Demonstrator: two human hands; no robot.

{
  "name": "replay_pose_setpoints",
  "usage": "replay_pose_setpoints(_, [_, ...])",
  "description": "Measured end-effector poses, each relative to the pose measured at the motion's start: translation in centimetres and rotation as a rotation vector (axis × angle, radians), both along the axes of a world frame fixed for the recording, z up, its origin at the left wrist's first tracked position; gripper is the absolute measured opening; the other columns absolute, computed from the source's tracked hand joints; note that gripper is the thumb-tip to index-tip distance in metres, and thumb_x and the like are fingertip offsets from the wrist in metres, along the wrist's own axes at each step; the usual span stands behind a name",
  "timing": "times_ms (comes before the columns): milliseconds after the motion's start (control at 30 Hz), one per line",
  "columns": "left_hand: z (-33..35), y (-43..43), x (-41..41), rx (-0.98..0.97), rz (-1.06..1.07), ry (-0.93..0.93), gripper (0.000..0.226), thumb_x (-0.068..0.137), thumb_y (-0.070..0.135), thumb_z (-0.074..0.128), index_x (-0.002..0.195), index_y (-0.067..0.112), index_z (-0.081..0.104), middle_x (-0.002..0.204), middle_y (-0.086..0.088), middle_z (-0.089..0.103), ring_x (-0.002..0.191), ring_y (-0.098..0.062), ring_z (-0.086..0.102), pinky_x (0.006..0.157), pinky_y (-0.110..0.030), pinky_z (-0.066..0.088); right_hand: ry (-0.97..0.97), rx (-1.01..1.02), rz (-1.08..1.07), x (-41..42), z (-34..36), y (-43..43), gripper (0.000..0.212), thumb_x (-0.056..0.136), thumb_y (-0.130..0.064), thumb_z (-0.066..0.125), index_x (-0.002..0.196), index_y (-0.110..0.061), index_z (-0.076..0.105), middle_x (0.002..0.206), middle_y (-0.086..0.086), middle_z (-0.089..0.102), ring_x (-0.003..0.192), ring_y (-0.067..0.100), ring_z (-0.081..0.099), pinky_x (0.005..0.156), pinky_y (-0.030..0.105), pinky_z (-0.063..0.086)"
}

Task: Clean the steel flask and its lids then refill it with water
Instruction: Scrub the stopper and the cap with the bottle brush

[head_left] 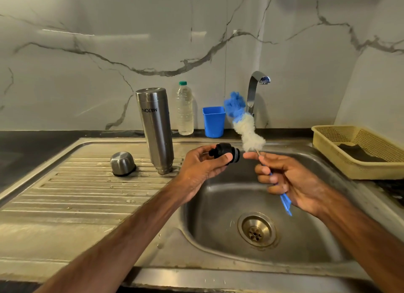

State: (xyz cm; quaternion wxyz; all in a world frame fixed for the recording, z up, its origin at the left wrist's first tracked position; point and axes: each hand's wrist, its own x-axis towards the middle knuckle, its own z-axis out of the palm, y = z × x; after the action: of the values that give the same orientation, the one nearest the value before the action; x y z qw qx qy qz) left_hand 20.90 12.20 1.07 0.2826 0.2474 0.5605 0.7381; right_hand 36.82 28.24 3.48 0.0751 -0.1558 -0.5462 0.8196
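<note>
- Flask (155,128): brushed steel cylinder, standing mouth-down on sink drainboard (87,194).
- Steel cup lid (122,163): rim-down, just beside flask.
- Left grip (201,166): fingers curled round black stopper lid (225,154).
- Right grip (288,181): closed round handle of blue-and-white bottle brush (247,128).

Brand word "MILTON", seemingly upside down, in dark letters on the inverted steel flask (155,135); nothing else legible.

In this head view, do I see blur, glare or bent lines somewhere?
Head view: wide-angle bending curves the sink rim. Head view: pale glare streaks lie on the marble wall. Head view: the brush in the right hand looks soft; the black lid in the left hand is sharp.
</note>
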Motion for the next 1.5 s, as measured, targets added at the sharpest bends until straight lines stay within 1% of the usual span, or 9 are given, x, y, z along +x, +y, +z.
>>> replay_pose_setpoints(133, [0.2, -0.1, -0.3, 0.044, 0.005, -0.042, 0.066, 0.071, 0.009, 0.086, 0.130, 0.003, 0.057, 0.123, -0.019, 0.071, 0.112, -0.027, 0.072, 0.095, -0.038, 0.059, -0.103, 0.201, 0.040, -0.1, -0.6, -0.2, 0.033, 0.106, -0.026, 0.044, 0.121, -0.018, 0.071, 0.062, -0.005, 0.025, 0.048, 0.006, 0.018, 0.034, 0.017, 0.015])
replay_pose_setpoints(300, [-0.1, 0.0, -0.1, 0.032, -0.010, 0.006, 0.044, 0.085, 0.002, 0.078, 0.124, 0.011, 0.061, 0.124, -0.017, 0.071, 0.115, -0.027, 0.070, 0.095, -0.038, 0.059, -0.117, 0.339, -0.029, -0.2, -0.8, -0.8, 0.036, 0.106, -0.030, 0.045, 0.111, -0.009, 0.073, 0.059, -0.005, 0.027, 0.046, 0.006, 0.020, 0.035, 0.017, 0.017])
replay_pose_setpoints(467, [-0.4, 0.0, 0.1, -0.028, 0.008, 0.182, 0.044, 0.087, 0.016, 0.081, 0.128, 0.017, 0.065, 0.120, -0.003, 0.074, 0.116, -0.019, 0.070, 0.102, -0.043, 0.056, -0.044, 0.321, -0.057, -0.2, -0.6, -0.9, 0.025, 0.101, -0.022, 0.054, 0.112, -0.008, 0.071, 0.062, -0.003, 0.040, 0.049, 0.007, 0.026, 0.037, 0.017, 0.020])
replay_pose_setpoints(733, [-0.2, -0.2, -0.3, -0.034, 0.128, 0.294, 0.047, 0.081, 0.014, 0.086, 0.125, 0.018, 0.071, 0.114, 0.001, 0.077, 0.111, -0.015, 0.071, 0.102, -0.034, 0.055, -0.152, 0.354, -0.079, -0.3, -0.9, -2.3, 0.038, 0.107, -0.026, 0.041, 0.106, 0.001, 0.067, 0.057, -0.004, 0.023, 0.046, 0.008, 0.015, 0.042, 0.021, 0.009])
replay_pose_setpoints(833, [-0.5, -0.3, -0.4, -0.082, 0.096, 0.354, 0.055, 0.074, 0.010, 0.091, 0.125, 0.018, 0.072, 0.114, 0.002, 0.077, 0.110, -0.012, 0.072, 0.101, -0.032, 0.055, -0.131, 0.539, -0.140, -0.6, -1.2, -2.3, 0.038, 0.108, -0.028, 0.042, 0.100, -0.003, 0.069, 0.054, -0.004, 0.029, 0.044, 0.009, 0.020, 0.040, 0.019, 0.014])
replay_pose_setpoints(967, [-0.7, 0.0, 0.0, -0.167, 0.152, 0.427, 0.054, 0.070, 0.020, 0.095, 0.120, 0.020, 0.073, 0.109, 0.006, 0.078, 0.104, -0.006, 0.072, 0.096, -0.028, 0.056, -0.071, 0.873, -0.265, -1.0, -1.6, -2.7, 0.034, 0.106, -0.027, 0.048, 0.087, -0.015, 0.074, 0.049, -0.003, 0.044, 0.040, 0.006, 0.034, 0.042, 0.021, 0.027])
replay_pose_setpoints(1133, [-0.2, -0.7, -1.0, -0.142, 0.258, 0.318, 0.032, 0.074, 0.024, 0.092, 0.102, 0.026, 0.077, 0.100, 0.006, 0.079, 0.101, -0.012, 0.074, 0.092, -0.039, 0.061, -0.041, 1.044, -0.299, -1.1, -2.1, -3.3, 0.028, 0.103, -0.021, 0.054, 0.088, -0.013, 0.077, 0.040, -0.026, 0.049, 0.042, -0.009, 0.050, 0.052, 0.015, 0.029])
replay_pose_setpoints(1400, [0.1, 0.1, -0.5, -0.061, 0.206, 0.081, 0.040, 0.083, 0.017, 0.084, 0.117, -0.002, 0.071, 0.108, -0.014, 0.078, 0.098, -0.022, 0.077, 0.083, -0.031, 0.063, 0.008, 1.118, -0.375, -1.4, -2.7, -3.5, 0.024, 0.099, -0.021, 0.061, 0.088, -0.014, 0.081, 0.048, -0.026, 0.056, 0.050, -0.009, 0.056, 0.052, 0.007, 0.037])
replay_pose_setpoints(1500, [0.1, -0.3, -0.4, -0.076, 0.158, 0.026, 0.040, 0.086, 0.016, 0.081, 0.118, -0.004, 0.069, 0.109, -0.017, 0.077, 0.098, -0.025, 0.076, 0.082, -0.032, 0.063, 0.013, 1.139, -0.367, -1.7, -2.4, -3.7, 0.023, 0.099, -0.021, 0.062, 0.088, -0.015, 0.081, 0.048, -0.026, 0.057, 0.050, -0.009, 0.056, 0.052, 0.007, 0.038])
